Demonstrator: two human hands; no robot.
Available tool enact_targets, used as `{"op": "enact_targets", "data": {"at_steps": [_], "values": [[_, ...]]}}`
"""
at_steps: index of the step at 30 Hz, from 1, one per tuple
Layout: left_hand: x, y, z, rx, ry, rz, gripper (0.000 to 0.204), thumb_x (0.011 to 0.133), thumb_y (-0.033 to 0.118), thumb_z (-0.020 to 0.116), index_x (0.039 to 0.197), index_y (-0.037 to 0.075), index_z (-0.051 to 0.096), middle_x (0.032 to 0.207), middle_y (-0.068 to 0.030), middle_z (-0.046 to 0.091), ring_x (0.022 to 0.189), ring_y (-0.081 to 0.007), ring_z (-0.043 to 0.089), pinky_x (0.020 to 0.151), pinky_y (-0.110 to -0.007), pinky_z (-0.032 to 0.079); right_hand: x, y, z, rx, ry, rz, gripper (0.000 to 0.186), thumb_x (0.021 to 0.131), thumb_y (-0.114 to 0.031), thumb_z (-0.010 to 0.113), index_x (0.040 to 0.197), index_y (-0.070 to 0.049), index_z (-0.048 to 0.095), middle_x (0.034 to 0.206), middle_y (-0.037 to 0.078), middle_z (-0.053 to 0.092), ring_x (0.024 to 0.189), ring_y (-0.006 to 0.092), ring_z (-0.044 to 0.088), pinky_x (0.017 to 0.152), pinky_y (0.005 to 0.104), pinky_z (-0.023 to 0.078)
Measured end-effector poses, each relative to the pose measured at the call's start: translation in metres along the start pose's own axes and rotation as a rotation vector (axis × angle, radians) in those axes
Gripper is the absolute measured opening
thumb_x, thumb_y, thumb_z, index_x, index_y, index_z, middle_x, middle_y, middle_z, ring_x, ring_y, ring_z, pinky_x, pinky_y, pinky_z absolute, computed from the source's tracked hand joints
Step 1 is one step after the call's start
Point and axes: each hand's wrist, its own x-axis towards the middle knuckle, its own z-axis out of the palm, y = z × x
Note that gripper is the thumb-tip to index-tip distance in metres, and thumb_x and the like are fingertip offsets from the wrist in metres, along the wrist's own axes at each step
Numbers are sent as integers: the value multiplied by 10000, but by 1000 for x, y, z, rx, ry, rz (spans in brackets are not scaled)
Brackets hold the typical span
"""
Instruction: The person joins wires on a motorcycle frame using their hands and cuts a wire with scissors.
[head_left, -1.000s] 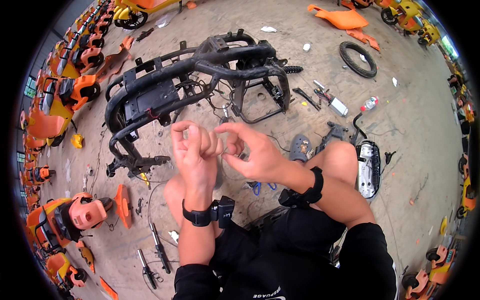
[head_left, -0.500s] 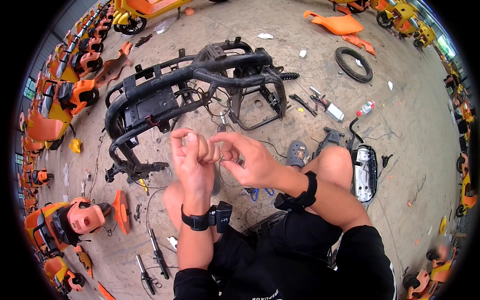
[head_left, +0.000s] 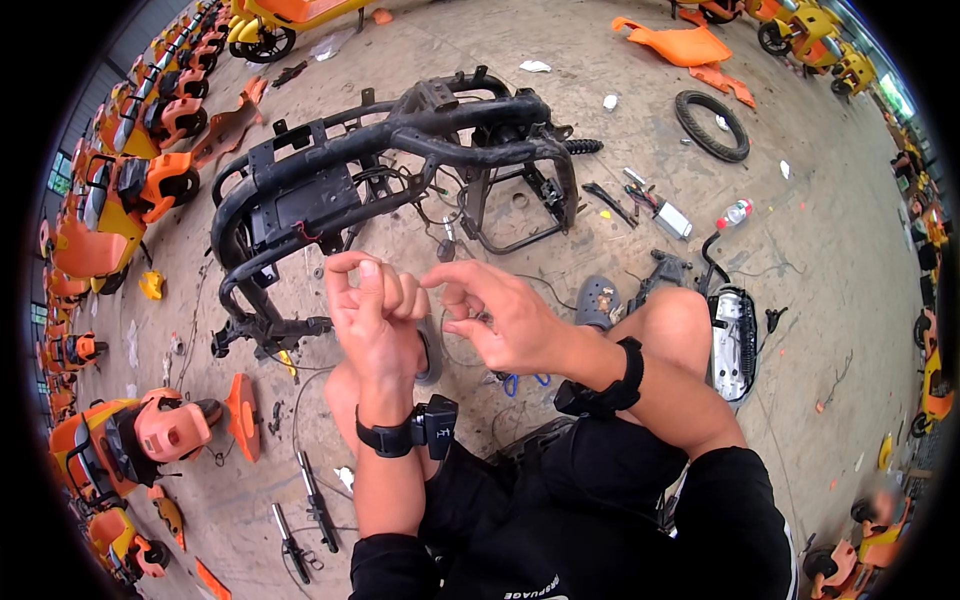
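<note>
In front of my knees, both my hands are raised over the floor. My left hand (head_left: 375, 315) is closed, its fingers curled in and the thumb lying against them; anything held there is too small or hidden to make out. Close beside it, my right hand (head_left: 515, 318) has its index finger stretched toward the left fingers. Its thumb stands apart and the other fingers are loosely bent, with nothing plain between them. Beyond the hands lies a black scooter frame (head_left: 345, 150) of bent tubes with dangling wires; neither hand touches it.
A shock absorber (head_left: 317, 500) lies at the lower left near an orange scooter (head_left: 170, 435). To the right are a silver-and-black motor part (head_left: 732, 345), a bottle (head_left: 735, 213) and a tyre (head_left: 711, 126). Blue cable (head_left: 512, 385) sits below my hands. Rows of scooters line the sides.
My hands have drawn slightly apart: the left moved a little to the left, and the right thumb and fingers came away from the left fingertips. The view has shifted slightly.
</note>
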Motion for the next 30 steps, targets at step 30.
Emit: {"op": "enact_targets", "data": {"at_steps": [30], "values": [[8,1,-10,-248,59,-1,105,1014,125,444,996,76,535,585,40,266,501,-63,220,456,-232,187,-12,9,4,-66,42,84,514,710,-70,793,1170,-70,564,819,23,611,694,135,555,642,266,471]]}}
